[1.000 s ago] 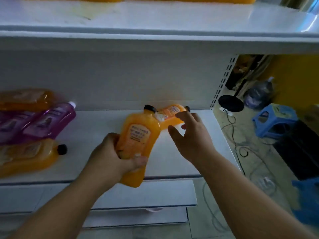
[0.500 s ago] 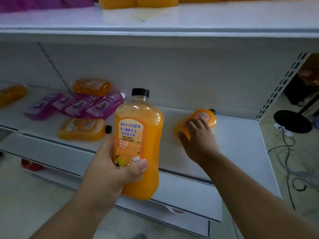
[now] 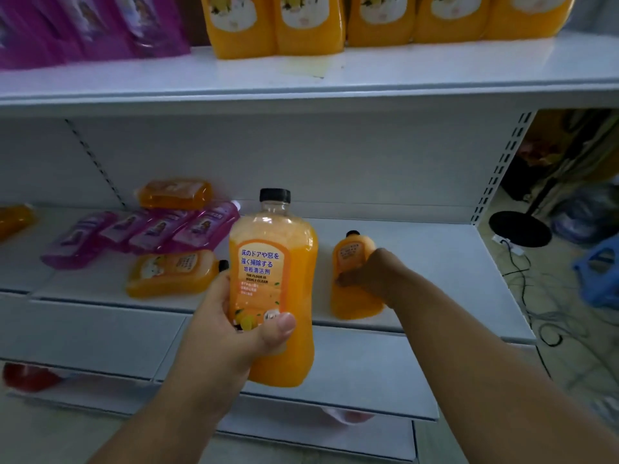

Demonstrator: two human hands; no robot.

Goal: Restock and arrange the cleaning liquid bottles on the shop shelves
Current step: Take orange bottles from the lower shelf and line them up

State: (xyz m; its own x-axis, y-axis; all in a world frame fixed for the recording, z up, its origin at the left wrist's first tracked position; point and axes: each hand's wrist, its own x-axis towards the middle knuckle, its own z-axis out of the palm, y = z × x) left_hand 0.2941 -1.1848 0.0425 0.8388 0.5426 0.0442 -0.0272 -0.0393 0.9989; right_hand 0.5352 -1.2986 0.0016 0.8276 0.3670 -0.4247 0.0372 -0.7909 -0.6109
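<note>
Looking down, I see the big white middle shelf [image 3: 418, 262] first, with the top shelf [image 3: 301, 85] above it holding a row of orange bottles [image 3: 308, 25] and purple bottles [image 3: 83, 28]. On the middle shelf, four purple bottles [image 3: 144, 236] lie side by side. My left hand [image 3: 227, 333] has its grip wrapped tight around an upright orange cleaning bottle [image 3: 273, 289] with a black cap [image 3: 274, 195], held in front of the shelf. My right hand [image 3: 371, 276] grips another orange bottle [image 3: 353, 279] lying on the shelf.
</note>
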